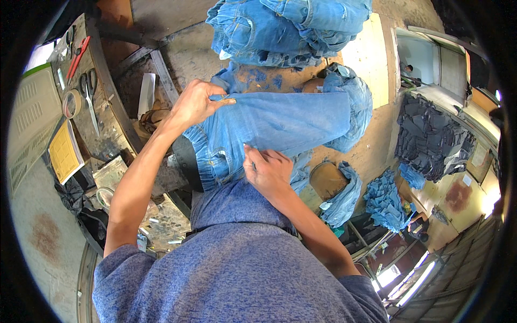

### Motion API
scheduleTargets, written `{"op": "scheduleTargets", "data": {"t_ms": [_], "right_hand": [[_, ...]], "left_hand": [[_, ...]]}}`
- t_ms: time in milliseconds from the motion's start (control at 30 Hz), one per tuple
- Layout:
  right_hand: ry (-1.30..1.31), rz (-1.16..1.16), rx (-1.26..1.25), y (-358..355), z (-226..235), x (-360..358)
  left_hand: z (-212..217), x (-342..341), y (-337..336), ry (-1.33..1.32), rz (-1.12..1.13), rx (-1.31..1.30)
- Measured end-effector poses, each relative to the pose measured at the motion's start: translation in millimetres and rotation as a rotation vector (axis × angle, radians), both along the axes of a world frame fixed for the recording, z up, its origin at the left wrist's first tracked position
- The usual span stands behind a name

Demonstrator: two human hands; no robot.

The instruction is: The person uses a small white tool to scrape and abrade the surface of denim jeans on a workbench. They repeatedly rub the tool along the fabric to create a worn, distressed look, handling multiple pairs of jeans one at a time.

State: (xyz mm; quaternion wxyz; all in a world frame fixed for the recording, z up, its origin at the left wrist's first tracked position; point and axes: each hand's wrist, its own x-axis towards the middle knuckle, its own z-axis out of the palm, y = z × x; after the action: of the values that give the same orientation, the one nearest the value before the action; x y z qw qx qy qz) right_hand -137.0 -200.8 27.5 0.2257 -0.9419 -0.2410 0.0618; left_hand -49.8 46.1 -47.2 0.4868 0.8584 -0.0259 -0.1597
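Observation:
A pair of light blue jeans (293,118) lies stretched sideways in front of me, its gathered elastic waist on the left and a leg reaching right. My left hand (198,103) is closed in a pinch on the upper edge of the denim, near the waist. Below it, my right hand (269,171) has its fingers curled, with thumb and fingertips pinching the cloth at the lower side. Whether a small tool is in those fingers I cannot tell. Under the waist end shows a dark rounded support (187,162).
Folded jeans (280,32) are piled at the far side. On the left bench lie scissors (90,99), a tape roll (71,103) and a yellow booklet (67,152). A stool (328,181) with denim beside it and a dark garment stack (431,137) stand right.

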Motion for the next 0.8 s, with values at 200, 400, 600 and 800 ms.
{"op": "scheduleTargets", "data": {"t_ms": [200,400,600,800], "right_hand": [[0.014,-0.060,0.033,4,-1,0],[0.047,-0.035,-0.056,3,0,-4],[0.043,-0.027,-0.014,6,1,-5],[0.304,-0.158,-0.015,-7,14,3]], "left_hand": [[1,1,0,-0.037,-0.015,-0.013],[5,1,-1,0.011,-0.014,0.001],[4,-1,0,0.038,-0.007,0.013],[17,-1,-4,-0.098,-0.069,0.140]]}}
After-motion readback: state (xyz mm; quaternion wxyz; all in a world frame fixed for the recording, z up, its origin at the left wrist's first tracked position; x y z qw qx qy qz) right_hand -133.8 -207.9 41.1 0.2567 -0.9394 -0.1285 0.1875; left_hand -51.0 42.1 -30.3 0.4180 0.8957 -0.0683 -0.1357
